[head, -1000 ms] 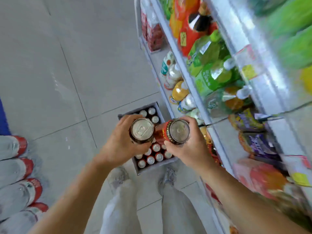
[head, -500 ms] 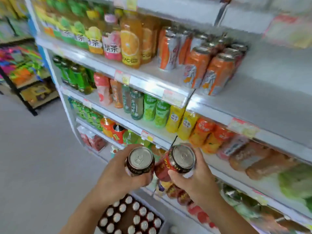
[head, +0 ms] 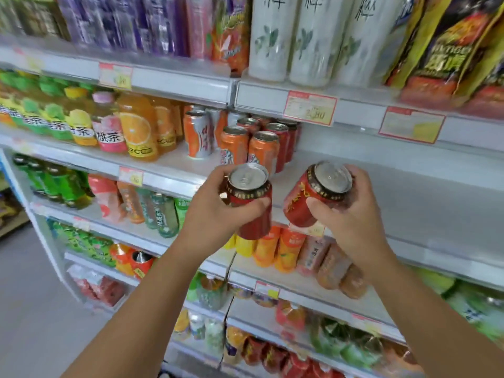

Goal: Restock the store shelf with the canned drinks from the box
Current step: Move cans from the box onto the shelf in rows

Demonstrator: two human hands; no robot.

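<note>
With the left hand (head: 215, 214) clamped round one red cylindrical aluminium drink can (head: 255, 227) and the right hand (head: 351, 225) round the tilted second can (head: 297, 203), set both upright on the bare white shelf (head: 395, 192) beyond the fingertips.

Left red can (head: 253, 225) upright, right red can (head: 298, 200) tilted, both before the half-empty shelf (head: 409, 197).

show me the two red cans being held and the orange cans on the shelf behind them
left red can (head: 246, 175), head view, silver lid
right red can (head: 297, 205), head view, red side wall
orange cans (head: 263, 154), head view, front right can's body
</note>
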